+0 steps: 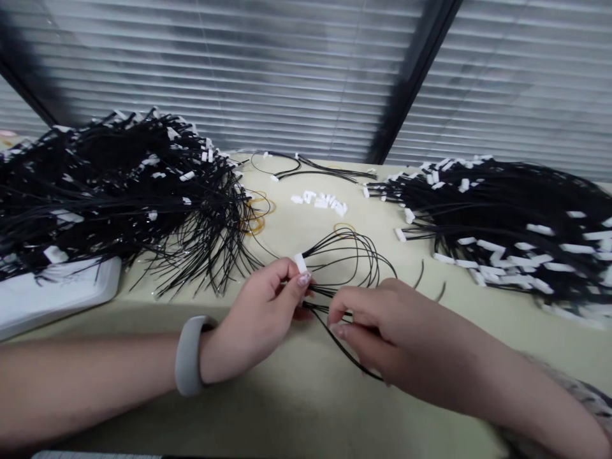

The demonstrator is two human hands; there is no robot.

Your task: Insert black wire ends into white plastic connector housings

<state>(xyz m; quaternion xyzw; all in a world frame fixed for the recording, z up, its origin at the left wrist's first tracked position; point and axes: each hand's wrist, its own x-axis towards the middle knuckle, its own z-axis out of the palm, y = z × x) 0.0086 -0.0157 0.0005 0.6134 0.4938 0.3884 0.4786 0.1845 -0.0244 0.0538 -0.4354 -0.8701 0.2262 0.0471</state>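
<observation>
Pale greenish-cream surface [296,395] runs the full width, w/ a slight sheen. Behind it, a window or glazed partition w/ horiz. white blinds [306,70], slats closely spaced, thin vert. cords visible. Dark frame bars [415,83] cross at a slant, approx. one R of centre, another far L. Light cool & greyish on the blinds; lower L of surface in soft shadow.

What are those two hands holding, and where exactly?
The left hand pinches a white connector by its near end; the right hand is at the black wires, its exact grip hidden.
</observation>
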